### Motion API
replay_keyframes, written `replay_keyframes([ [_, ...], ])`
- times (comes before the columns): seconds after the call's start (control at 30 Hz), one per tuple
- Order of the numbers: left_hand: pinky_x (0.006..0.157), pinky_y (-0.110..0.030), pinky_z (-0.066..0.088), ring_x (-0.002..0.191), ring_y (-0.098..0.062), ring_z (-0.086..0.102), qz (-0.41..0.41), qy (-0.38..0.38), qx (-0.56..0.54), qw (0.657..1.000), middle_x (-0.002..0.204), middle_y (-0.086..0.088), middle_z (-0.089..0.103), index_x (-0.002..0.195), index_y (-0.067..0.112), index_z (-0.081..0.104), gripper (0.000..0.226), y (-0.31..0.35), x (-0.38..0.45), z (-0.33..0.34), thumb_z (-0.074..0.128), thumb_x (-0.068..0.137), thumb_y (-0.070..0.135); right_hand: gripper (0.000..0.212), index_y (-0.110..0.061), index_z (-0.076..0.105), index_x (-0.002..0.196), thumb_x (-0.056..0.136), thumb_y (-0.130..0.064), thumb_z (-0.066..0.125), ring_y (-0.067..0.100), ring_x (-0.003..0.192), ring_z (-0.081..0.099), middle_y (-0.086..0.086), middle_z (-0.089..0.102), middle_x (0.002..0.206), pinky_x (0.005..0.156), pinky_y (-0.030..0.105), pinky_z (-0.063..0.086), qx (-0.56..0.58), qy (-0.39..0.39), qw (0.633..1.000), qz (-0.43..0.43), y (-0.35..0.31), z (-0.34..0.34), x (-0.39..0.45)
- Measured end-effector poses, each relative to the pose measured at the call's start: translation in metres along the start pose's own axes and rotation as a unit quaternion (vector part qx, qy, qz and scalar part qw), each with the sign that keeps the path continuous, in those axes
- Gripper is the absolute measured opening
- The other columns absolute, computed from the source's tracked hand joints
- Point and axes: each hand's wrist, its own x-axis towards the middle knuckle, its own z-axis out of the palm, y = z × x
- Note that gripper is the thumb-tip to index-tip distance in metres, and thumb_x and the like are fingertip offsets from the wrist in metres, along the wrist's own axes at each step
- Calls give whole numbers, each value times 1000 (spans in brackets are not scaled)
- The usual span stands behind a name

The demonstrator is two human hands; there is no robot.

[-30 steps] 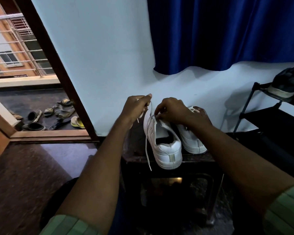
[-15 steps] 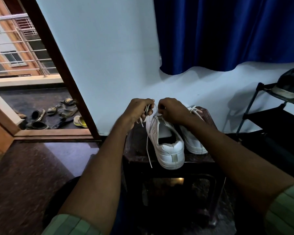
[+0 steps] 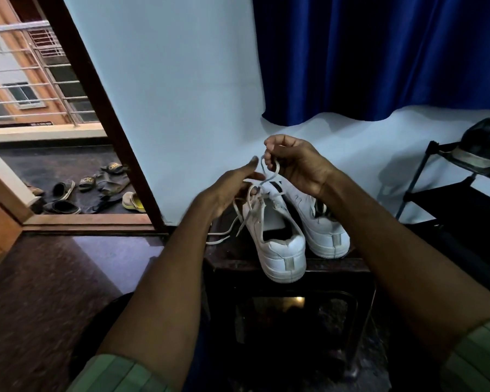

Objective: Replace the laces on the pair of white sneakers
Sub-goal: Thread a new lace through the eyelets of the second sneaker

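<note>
Sneakers [image 3: 283, 236] side by side at tabletop [image 3: 337, 264] front edge; right hand [image 3: 297, 165] pinches lace [image 3: 253, 199] above them, left hand [image 3: 229, 190] released, fingers touching lace.

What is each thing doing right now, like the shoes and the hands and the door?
Left hand: open, fingers stretched toward the lace.
Right hand: raised, pinching a lace loop.
Lace: loose, ends trailing on the stool.
Left sneaker: upright, being worked on.
Right sneaker: upright beside it.
Door: open.
Curtain: hanging.
</note>
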Motion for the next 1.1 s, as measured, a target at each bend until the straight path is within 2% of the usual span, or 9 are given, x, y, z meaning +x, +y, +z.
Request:
replay_keyframes([
  [0.07,68,-25,45,66,-8,50,52,-37,-18,998,101,-2,71,107,23,77,57,4,-3,6,45,101,69,16,-2,67,105,94,8,62,22,83,71,16,73,95,79,30,58,-13,31,999,-6,2,-2,1],
  [0.23,61,-21,39,57,-9,42,81,5,11,997,62,5,45,80,17,64,48,7,-5,8,56,101,60,17,9,69,108,91,8,68,25,90,76,23,77,102,83,32,61,-196,142,968,-60,4,-16,4],
  [0.33,56,-19,37,54,-9,40,114,48,-24,992,58,6,43,76,18,60,38,9,-2,7,59,105,43,24,4,72,109,89,13,62,19,85,75,17,78,101,73,26,58,-385,52,921,15,5,-19,-1],
  [0.47,52,-20,35,50,-8,38,119,109,-38,986,55,7,43,75,19,61,36,11,-1,3,58,105,39,23,5,70,109,87,11,66,21,82,70,23,75,99,68,26,54,-383,-22,921,71,20,-5,-3],
  [0.6,51,-23,31,47,-7,38,90,146,-28,985,52,10,45,72,17,58,36,10,-1,0,60,102,37,5,1,78,87,87,-3,79,14,60,67,10,77,75,56,22,51,-427,68,902,0,23,-5,1],
  [0.73,63,-29,40,58,-16,50,120,230,113,959,60,1,52,61,18,52,44,-3,4,-8,63,95,44,8,-11,81,77,85,-9,82,11,52,65,1,76,66,51,16,48,-516,158,842,-10,15,-17,-1],
  [0.83,61,-29,38,57,-18,47,109,226,41,967,60,3,51,64,17,53,40,-4,4,-12,67,93,41,13,-9,77,74,86,-6,73,8,50,65,2,76,66,53,21,54,-528,192,827,24,18,-20,-2],
  [0.97,44,-23,23,39,-7,29,73,176,-113,975,49,9,37,65,21,46,40,10,-3,-12,61,101,31,15,-7,73,79,84,-8,60,23,72,73,4,77,73,73,38,61,-557,288,778,34,15,-27,5],
  [1.1,47,-25,15,39,-6,19,50,109,-112,986,48,10,30,65,23,40,43,8,0,-6,55,105,33,29,-20,74,109,80,-20,75,25,118,59,-2,73,118,95,38,45,-667,150,728,49,11,-25,-1],
])
